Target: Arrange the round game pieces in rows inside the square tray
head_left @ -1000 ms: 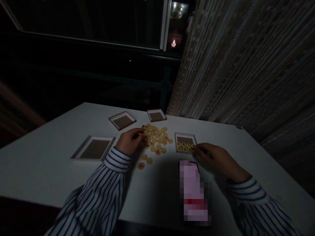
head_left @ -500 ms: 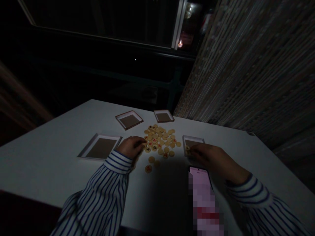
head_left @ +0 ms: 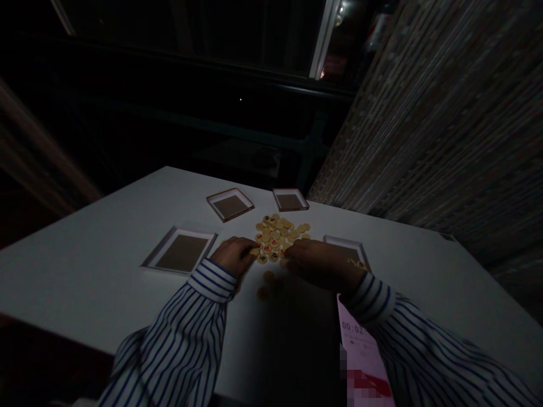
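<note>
Chinese chess pieces (head_left: 278, 233) heaped mid-worktop (head_left: 97, 243), round, pale wood tone; some face up with red or dark characters, others blank side up. At least two loose discs (head_left: 262, 293) lie in shadow on the near side, apart from the heap. Left hand (head_left: 234, 255) at heap's left edge, fingers curled, thumb and index close together, one disc at the tips; can't tell if clamped on it. Right hand (head_left: 324, 263) reaches in from the right, palm down, fingers stretched and side by side over the heap's right edge; fingertip contact unclear, can't tell if anything is held. Right tray (head_left: 344, 240) sits partly behind the right hand, a few dark-lettered pieces (head_left: 357, 264) inside. Left tray (head_left: 182, 252) beside the left hand, brown bottom bare. Two smaller trays, far-left tray (head_left: 230, 205) and far-right tray (head_left: 291, 201), beyond the heap, also bare. Phone (head_left: 358, 339) partly under the right striped sleeve (head_left: 424, 333), timer digits visible, lower screen pixelated. Strand curtain (head_left: 407, 124) right, dim scene.
</note>
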{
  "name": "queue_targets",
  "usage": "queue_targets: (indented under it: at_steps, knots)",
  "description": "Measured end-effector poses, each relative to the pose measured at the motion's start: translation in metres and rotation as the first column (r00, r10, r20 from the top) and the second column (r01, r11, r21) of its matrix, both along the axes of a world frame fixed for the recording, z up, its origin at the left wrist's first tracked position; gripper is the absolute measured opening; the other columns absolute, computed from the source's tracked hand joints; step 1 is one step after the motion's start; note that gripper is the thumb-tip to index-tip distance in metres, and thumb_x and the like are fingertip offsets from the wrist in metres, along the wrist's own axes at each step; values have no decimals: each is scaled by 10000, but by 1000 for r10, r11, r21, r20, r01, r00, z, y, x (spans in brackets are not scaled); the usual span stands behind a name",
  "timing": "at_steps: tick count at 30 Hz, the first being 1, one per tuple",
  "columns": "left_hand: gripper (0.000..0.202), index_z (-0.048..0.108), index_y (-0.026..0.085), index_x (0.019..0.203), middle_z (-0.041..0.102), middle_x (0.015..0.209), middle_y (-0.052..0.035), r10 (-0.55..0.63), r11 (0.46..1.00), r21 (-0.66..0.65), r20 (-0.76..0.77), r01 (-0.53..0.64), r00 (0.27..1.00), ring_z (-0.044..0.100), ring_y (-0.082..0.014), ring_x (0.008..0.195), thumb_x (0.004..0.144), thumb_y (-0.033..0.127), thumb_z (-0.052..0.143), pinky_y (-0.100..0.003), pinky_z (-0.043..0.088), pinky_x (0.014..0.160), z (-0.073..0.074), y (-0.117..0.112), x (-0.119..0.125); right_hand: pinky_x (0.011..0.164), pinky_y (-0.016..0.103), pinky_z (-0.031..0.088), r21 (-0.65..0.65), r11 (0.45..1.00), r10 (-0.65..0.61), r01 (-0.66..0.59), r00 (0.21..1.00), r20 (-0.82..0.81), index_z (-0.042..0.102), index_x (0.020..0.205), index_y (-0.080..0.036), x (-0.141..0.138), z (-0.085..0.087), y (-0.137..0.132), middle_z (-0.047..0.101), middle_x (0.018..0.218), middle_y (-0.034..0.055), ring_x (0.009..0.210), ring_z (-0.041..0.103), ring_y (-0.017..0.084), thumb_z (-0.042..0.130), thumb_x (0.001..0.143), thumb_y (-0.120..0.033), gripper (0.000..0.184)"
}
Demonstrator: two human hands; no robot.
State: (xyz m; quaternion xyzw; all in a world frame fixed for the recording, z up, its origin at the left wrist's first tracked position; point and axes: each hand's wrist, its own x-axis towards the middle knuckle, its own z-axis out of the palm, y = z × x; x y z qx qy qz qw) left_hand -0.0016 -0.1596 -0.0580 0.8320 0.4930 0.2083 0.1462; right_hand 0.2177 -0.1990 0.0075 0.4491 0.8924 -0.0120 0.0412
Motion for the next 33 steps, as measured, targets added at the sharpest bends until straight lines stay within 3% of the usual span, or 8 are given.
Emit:
queue_targets:
  at_steps: [12,20,33]
  knots:
    - [333,628,171,1049,665,1034,-76,2,999,-48,-53,-5,999,577,-224,984,744,234,511,-345,435,879,2,1,-2,692,287,398,21,995,94,-94,996,1,562,1004,-181,-33,-24,25,608,983,79,893,565,205,455,838,-317,240]
    - [321,628,176,1037,666,1013,-72,48,999,2,-29,-48,998,577,-221,970,768,227,459,-354,445,867,3,1,-4,747,312,402,-13,997,76,-75,997,29,550,1054,-177,-40,-30,30,594,1043,99,948,555,215,447,845,-347,288]
    - [333,619,168,1053,658,1039,-83,98,994,37,-8,-98,995,577,-227,975,788,253,435,-361,444,876,1,2,-6,705,317,417,19,995,103,-103,995,17,563,1024,-168,-41,-40,36,619,1014,99,911,576,228,436,834,-346,290]
